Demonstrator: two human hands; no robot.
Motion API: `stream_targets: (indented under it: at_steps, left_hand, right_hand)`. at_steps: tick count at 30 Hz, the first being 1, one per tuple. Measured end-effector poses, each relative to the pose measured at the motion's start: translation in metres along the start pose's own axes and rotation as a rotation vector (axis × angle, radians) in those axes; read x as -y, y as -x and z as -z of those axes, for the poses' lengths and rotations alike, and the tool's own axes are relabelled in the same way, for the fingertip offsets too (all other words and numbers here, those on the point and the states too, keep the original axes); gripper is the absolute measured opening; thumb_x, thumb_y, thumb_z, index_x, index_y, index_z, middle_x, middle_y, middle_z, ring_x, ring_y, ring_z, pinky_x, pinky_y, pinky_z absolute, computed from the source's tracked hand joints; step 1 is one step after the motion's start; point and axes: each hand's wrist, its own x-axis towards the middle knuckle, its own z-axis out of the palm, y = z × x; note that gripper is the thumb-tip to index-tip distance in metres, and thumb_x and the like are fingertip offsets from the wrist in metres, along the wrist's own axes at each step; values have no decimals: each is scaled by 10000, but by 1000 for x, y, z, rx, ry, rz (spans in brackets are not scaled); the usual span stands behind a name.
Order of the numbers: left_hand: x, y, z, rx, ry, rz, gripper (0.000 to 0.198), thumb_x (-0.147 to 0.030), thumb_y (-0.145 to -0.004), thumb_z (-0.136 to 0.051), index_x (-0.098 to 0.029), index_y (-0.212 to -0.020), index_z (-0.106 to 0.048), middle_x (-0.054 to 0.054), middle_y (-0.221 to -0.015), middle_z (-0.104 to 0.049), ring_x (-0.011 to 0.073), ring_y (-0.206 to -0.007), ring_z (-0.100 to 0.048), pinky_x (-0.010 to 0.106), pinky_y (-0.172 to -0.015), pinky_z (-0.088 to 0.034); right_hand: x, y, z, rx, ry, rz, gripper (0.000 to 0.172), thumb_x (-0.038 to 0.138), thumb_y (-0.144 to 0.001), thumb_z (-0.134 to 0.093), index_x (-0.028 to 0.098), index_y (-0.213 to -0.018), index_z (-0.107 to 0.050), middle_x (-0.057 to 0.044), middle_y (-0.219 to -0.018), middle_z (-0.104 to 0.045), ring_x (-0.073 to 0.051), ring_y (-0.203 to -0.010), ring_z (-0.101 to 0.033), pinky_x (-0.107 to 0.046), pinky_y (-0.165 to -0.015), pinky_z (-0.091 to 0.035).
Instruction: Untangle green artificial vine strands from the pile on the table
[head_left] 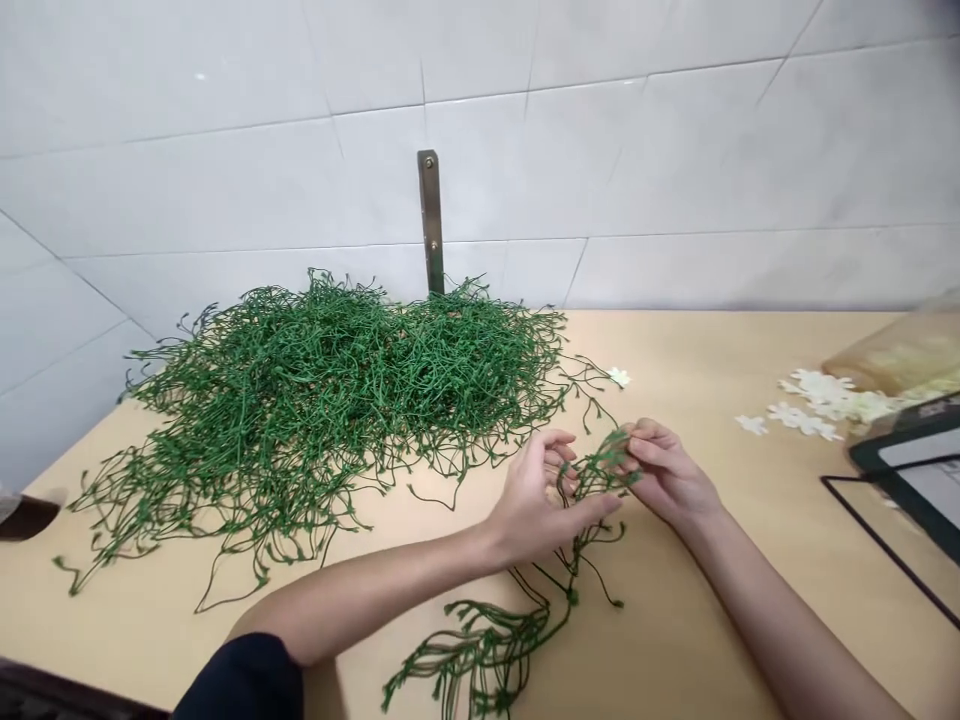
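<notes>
My left hand [546,497] is curled around a small bunch of thin green artificial flower stems [600,465], its thumb lying along the near side. Facing it, my right hand [667,472] pinches the tips of that bunch between thumb and fingers; what exactly lies in the pinch is partly hidden. Below my left hand, more branched stems [487,650] hang or rest near the table's front edge. A large tangled pile of green stems [337,370] covers the left and middle of the table.
One pale petal piece [619,377] lies beside the pile. At the right, several white flower-shaped pieces [817,395] spill from a clear bag [900,350], near a dark-framed object [915,470]. A metal bracket [430,220] stands against the tiled wall [675,170] behind the wooden table [697,370].
</notes>
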Motion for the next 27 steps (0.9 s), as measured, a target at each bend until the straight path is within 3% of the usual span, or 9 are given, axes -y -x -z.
stream_targets:
  at_steps: [3,5,9,12,16,19,23,27]
  left_hand:
    - [10,-7,2,74,147,-1,394,-378,-698,-785,-166,-972,-598,19,-808,-582,101,-645,-505,258,-616,-458]
    - [12,-13,7,81,204,34,332,-379,-693,-786,-156,-870,-615,-1,-722,-570,92,-608,-493,250,-590,-442]
    - [11,-24,16,-11,327,124,367,-362,-634,-837,-158,-830,-603,-23,-719,-584,89,-619,-542,247,-624,-476]
    - [12,-28,18,-86,471,168,399,-345,-629,-847,-168,-844,-562,-40,-744,-587,73,-613,-560,219,-599,-487]
    - [13,-28,17,-56,528,242,503,-340,-593,-873,-195,-927,-525,-46,-760,-607,84,-584,-561,234,-554,-511]
    - [12,-25,16,-63,447,247,478,-364,-602,-871,-189,-878,-521,-58,-716,-576,67,-563,-534,188,-508,-457]
    - [14,-24,17,-48,304,195,395,-332,-634,-862,-161,-790,-542,-74,-655,-506,23,-518,-433,144,-470,-342]
    - [18,-24,19,-38,270,167,322,-309,-665,-840,-155,-777,-580,-62,-657,-516,34,-547,-445,152,-505,-356]
  right_hand:
    - [-3,1,3,79,30,-69,486,489,-456,-856,230,-572,-461,56,-521,-515,-90,-382,-402,-274,-412,-372]
    - [-4,0,4,106,64,-108,501,570,-472,-821,235,-595,-470,26,-539,-551,-123,-411,-451,-295,-430,-393]
    - [-1,-3,0,-17,42,-93,480,716,-636,-623,245,-718,-583,-62,-714,-659,-213,-623,-614,-369,-574,-492]
    - [0,-6,-3,-29,48,-81,411,645,-720,-570,236,-727,-617,-59,-665,-635,-224,-636,-620,-402,-646,-519]
    - [-2,-6,-4,27,-59,-99,308,493,-641,-754,209,-739,-684,-72,-766,-705,-219,-739,-663,-385,-742,-548]
    - [-4,-3,-4,108,-91,-110,322,459,-620,-829,186,-754,-722,-67,-800,-732,-187,-761,-681,-340,-784,-557]
    - [-6,-2,-4,216,-99,-73,415,558,-688,-787,156,-783,-749,-70,-794,-740,-153,-737,-692,-275,-714,-563]
    - [-7,-3,-2,256,-44,-49,314,385,-610,-887,163,-787,-753,-29,-745,-735,-108,-665,-673,-221,-650,-550]
